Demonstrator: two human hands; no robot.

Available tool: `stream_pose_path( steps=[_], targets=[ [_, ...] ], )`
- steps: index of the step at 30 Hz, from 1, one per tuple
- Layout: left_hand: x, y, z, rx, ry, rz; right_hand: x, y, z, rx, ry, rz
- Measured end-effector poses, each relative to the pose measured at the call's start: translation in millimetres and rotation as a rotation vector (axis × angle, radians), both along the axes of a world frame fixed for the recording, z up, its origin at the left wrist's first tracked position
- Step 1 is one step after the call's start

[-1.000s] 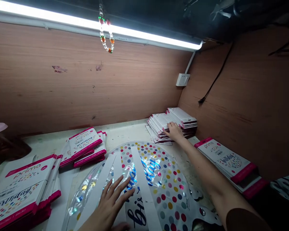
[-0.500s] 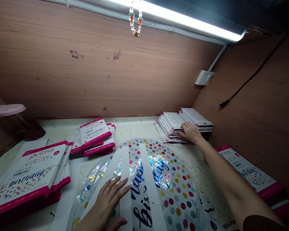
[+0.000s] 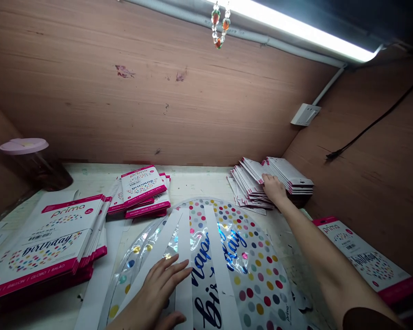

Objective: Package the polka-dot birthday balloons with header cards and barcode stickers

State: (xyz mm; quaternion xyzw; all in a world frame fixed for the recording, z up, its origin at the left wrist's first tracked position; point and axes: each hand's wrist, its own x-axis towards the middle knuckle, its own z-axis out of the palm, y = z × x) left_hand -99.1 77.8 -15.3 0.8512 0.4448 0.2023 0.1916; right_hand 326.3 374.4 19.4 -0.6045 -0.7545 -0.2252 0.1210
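My left hand (image 3: 161,291) lies with its fingers spread over a flat clear foil balloon (image 3: 261,275) with coloured dots and blue "happy birthday" lettering. Under its fingers run white paper strips (image 3: 184,284), lying lengthwise across the balloon. At the back right, my right hand (image 3: 274,189) has its fingers closed on the near edge of a white balloon packet (image 3: 253,168) at the top of a fanned pile. That packet is tilted up a little. A neater stack of packets (image 3: 289,174) sits just to the right of this hand.
Printed pink-and-white packets (image 3: 51,247) are piled at the left, with a smaller pile (image 3: 144,188) behind. More packets (image 3: 365,261) stand at the right. A lidded pink jar (image 3: 37,165) is at the back left. A black cable (image 3: 375,119) hangs on the right wall.
My right hand stays at the fanned pile, where the top packet is now raised and tilted. My left hand remains over the balloon. The view has shifted slightly.
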Motion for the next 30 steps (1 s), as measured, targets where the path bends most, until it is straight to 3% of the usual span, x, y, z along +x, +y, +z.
stream_pose_path(
  steps=[4, 6, 9, 12, 14, 16, 19, 23, 26, 30],
  targets=[
    [11, 10, 16.6, -0.036, -0.014, -0.049, -8, -22, 23.1, 0.079, 0.151, 0.008],
    [20, 16, 23.4, -0.055, -0.061, -0.039, -12, -55, 37.3, 0.122, 0.207, 0.046],
    [37, 24, 32.3, -0.074, -0.153, 0.022, -12, -129, 49.4, 0.139, 0.365, 0.132],
    [59, 33, 40.1, -0.121, -0.254, 0.11, -4, -208, 43.1, -0.039, 0.782, 0.259],
    [76, 38, 40.9, -0.175, -0.348, 0.126, 4, -249, 28.8, -0.23, 0.958, 0.298],
    [93, 44, 34.7, -0.246, -0.443, 0.058, 9, -275, 7.6, -0.422, 1.076, 0.319],
    [116, 48, 12.3, -0.349, -0.55, -0.097, 9, -295, -30.3, -0.551, 1.23, 0.303],
    [134, 46, -17.7, -0.335, -0.665, -0.177, 5, -300, -69.2, -0.458, 1.268, 0.309],
    [139, 44, -23.8, -0.32, -0.697, -0.193, 6, -298, -79.4, -0.4, 1.255, 0.362],
    [140, 43, -22.7, -0.315, -0.712, -0.185, 7, -297, -78.3, -0.385, 1.247, 0.377]
  ],
)
